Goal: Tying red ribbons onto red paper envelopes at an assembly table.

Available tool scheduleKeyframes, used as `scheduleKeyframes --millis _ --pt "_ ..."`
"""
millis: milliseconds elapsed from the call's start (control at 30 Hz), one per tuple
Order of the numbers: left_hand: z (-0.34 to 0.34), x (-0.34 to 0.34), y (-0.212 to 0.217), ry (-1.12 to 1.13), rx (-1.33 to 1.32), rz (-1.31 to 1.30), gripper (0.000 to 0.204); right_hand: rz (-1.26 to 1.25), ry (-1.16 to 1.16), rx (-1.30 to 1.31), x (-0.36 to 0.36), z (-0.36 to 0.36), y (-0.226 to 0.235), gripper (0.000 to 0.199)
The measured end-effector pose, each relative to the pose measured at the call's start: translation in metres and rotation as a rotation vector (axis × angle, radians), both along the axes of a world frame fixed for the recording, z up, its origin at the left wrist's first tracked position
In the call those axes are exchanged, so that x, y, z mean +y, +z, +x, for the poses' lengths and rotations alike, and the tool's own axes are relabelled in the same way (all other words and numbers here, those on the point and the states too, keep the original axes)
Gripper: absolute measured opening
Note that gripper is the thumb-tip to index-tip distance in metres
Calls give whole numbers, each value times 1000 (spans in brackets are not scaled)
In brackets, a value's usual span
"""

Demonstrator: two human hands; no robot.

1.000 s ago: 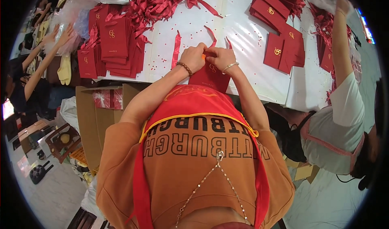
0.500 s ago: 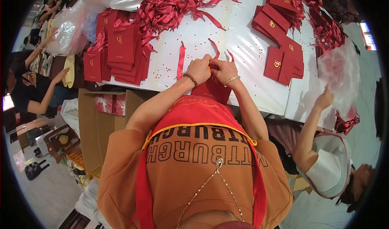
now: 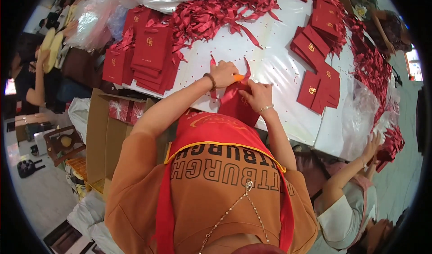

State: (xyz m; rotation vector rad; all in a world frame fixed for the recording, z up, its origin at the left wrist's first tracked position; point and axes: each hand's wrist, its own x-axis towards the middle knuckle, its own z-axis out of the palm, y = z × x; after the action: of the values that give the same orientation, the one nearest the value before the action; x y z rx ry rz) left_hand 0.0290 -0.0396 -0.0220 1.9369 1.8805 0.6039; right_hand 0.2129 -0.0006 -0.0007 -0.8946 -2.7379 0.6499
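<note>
A red paper bag [image 3: 239, 110] stands in front of my apron at the table's near edge, with red ribbon [image 3: 231, 92] at its top. My left hand [image 3: 222, 75], wearing a beaded bracelet, is closed on the ribbon beyond the bag's upper left. Something small and orange [image 3: 238, 77] shows at its thumb tip; whether worn or held I cannot make out. Lower and to the right, my right hand [image 3: 258, 96], with a metal bangle, pinches the top of the bag, its fingertips partly hidden. Ribbon ends [image 3: 247, 68] stick up beyond the hands.
Stacked red bags [image 3: 150, 51] lie at left beside a heap of red ribbons [image 3: 202, 20]. More red bags [image 3: 315, 90] sit at right. An open cardboard box [image 3: 101, 137] stands left of me. A co-worker's hand [image 3: 371, 148] is near clear plastic [image 3: 357, 119] at right.
My hands, close together before, have drawn apart: the left is farther left, the right lower and nearer me. A ribbon loop now shows between them. The whole view has shifted slightly.
</note>
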Motion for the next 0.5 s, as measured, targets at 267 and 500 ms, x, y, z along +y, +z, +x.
scheduleKeyframes --millis 267,500 --pt "-9 35 27 -506 -324 -681 29 -39 23 159 -8 6 9 19" --pt "-11 41 44 -414 -412 -1100 21 -84 14 149 -9 2 5 20"
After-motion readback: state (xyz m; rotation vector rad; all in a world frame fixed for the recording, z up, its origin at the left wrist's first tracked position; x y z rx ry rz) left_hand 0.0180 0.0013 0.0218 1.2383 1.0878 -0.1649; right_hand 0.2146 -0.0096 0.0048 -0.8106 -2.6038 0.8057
